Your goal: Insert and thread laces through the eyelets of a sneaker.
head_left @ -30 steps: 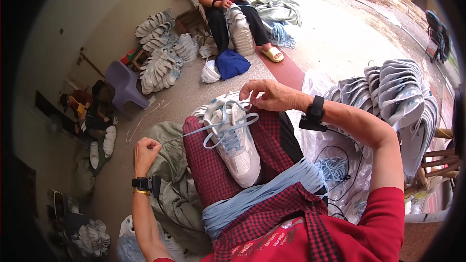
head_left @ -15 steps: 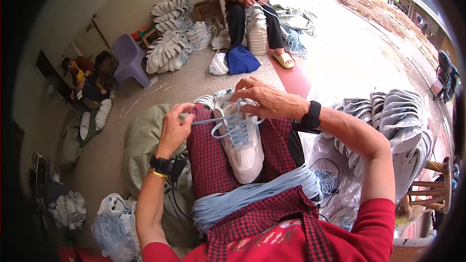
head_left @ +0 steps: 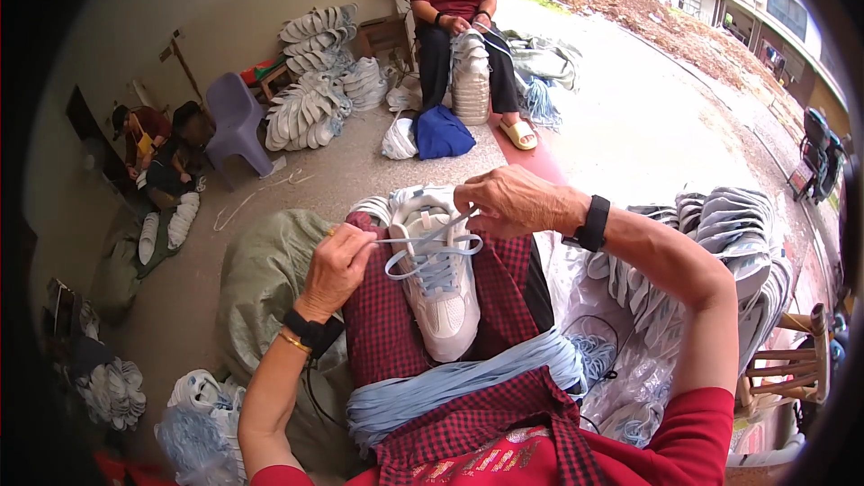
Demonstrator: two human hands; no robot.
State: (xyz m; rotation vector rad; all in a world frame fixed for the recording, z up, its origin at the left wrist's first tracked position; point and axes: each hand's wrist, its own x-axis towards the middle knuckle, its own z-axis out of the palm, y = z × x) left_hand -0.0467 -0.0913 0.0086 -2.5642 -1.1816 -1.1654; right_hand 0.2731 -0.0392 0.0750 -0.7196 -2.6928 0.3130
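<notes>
A white sneaker [head_left: 443, 310] lies on my lap over a red-and-black checked apron [head_left: 382, 333], toe toward me. Its light blue shoelace [head_left: 438, 272] is threaded through the eyelets, with loops across the tongue. At the left, my left hand [head_left: 338, 268] pinches one lace end and holds it out sideways from the shoe. My right hand [head_left: 520, 202], above the shoe's right side, grips the other part of the lace, which slants up to its fingers. Across my waist rests a thick bundle of light blue laces [head_left: 468, 373].
Stacked shoe uppers [head_left: 738, 234] stand at my right beside a wooden stool [head_left: 792, 360]. A green sack [head_left: 265, 283] is on my left. Ahead sits a person [head_left: 454, 0] handling white laces over a shoe stack [head_left: 470, 81], near a purple chair [head_left: 236, 121]. Others work far left.
My fingers have closed on the lace, and it is drawn tauter between my hands. The right hand has shifted slightly right and down. The whole view has tilted up a little.
</notes>
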